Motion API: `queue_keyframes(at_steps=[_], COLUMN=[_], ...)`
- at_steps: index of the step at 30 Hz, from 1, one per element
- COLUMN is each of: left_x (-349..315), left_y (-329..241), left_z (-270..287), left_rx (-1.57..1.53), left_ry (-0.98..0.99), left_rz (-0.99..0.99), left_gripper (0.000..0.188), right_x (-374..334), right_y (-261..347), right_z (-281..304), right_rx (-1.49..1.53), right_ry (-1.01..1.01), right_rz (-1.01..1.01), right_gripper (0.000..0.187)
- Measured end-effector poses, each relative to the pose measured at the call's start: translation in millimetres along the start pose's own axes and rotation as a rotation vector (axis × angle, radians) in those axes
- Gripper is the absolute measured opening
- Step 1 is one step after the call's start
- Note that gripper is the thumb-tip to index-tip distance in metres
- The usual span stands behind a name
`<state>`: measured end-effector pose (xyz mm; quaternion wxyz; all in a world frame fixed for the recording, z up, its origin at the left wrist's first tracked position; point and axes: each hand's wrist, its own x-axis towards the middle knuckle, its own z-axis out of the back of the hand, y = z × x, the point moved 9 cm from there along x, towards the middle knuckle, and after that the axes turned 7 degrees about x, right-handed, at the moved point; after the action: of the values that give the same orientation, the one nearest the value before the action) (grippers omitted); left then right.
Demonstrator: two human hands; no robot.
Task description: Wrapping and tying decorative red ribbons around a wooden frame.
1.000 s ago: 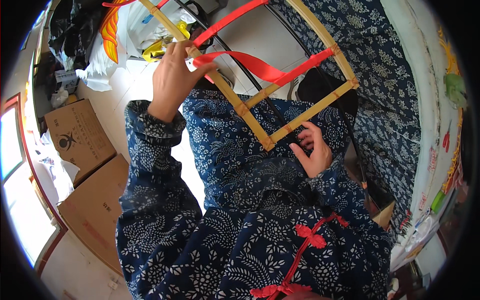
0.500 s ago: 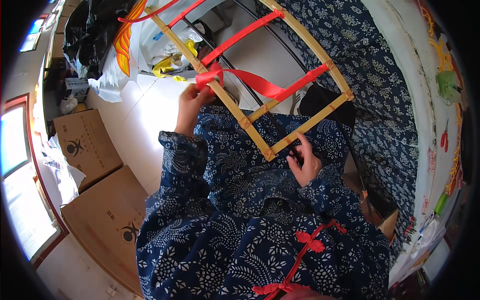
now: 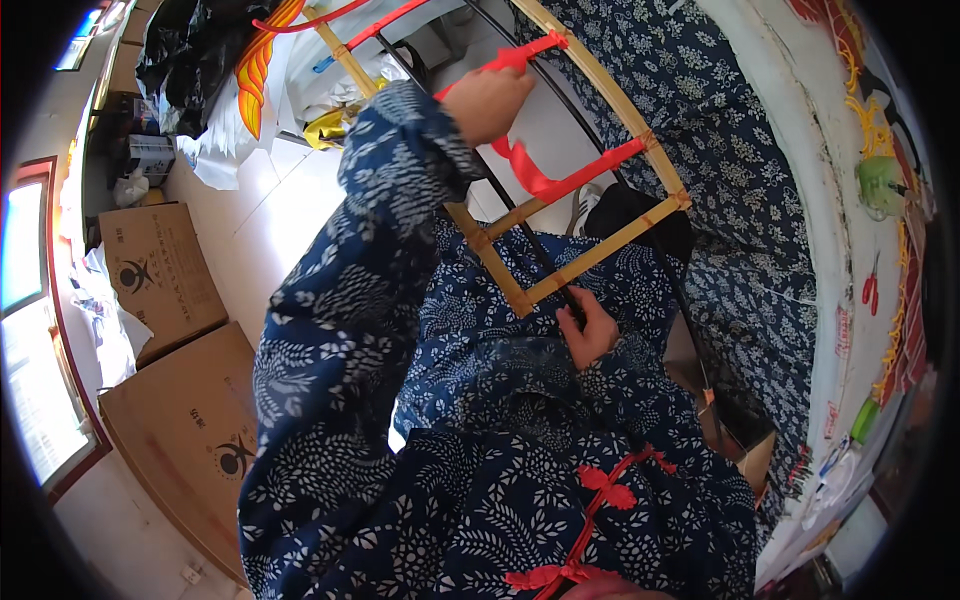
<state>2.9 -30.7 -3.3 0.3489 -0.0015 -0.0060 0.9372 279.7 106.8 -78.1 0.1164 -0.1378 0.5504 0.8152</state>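
Note:
A bamboo frame (image 3: 610,248) with several slats stands tilted over my lap, its rungs partly wrapped in red ribbon. Loose red ribbon (image 3: 535,180) trails from the nearer wrapped rung up to my left hand (image 3: 490,108). This hand is closed on the ribbon above the frame's middle, its fingertips mostly hidden behind its back. Dark rods (image 3: 535,235) run lengthwise under the rungs. Just below the frame's near end, my right hand (image 3: 590,335) is closed around one dark rod. A farther rung (image 3: 545,44) also carries red wrapping.
Cardboard boxes (image 3: 165,270) stand on the left floor beside a bright window. Black plastic bags (image 3: 190,70) and an orange-yellow flame-shaped piece (image 3: 255,85) lie at the far left. On the right, a patterned cloth (image 3: 740,190) hangs along a white tabletop (image 3: 835,270) holding red-handled scissors (image 3: 870,285).
My left hand has swung up and right across the frame, drawing the red ribbon with it. My right hand stays at the rod below the frame's near end.

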Motion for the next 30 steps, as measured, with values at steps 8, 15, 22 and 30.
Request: queue_keyframes(at_steps=[8, 15, 22, 30], left_x=[-147.5, -234.5, -150.8, -138.6], left_y=[51.8, 16.8, -37.5, -103.4], left_z=[88.3, 14.8, 51.4, 108.3], left_rx=[-0.647, -0.878, -1.12, -1.449], left_ry=[-0.618, -0.532, -0.565, -0.378], left_rz=[0.469, 0.718, 0.345, 0.175], left_gripper=[0.022, 0.036, 0.048, 0.033], right_x=[-3.9, -37.3, -65.5, -47.5], right_y=[25.5, 81.5, 125.0, 135.2], right_z=[19.9, 66.1, 106.2, 111.3], right_rx=[-0.151, -0.062, 0.323, 0.582], right_ry=[-0.113, -0.23, -0.159, 0.159], right_rz=[0.069, 0.34, 0.083, -0.017], right_gripper=[0.023, 0.026, 0.022, 0.027])
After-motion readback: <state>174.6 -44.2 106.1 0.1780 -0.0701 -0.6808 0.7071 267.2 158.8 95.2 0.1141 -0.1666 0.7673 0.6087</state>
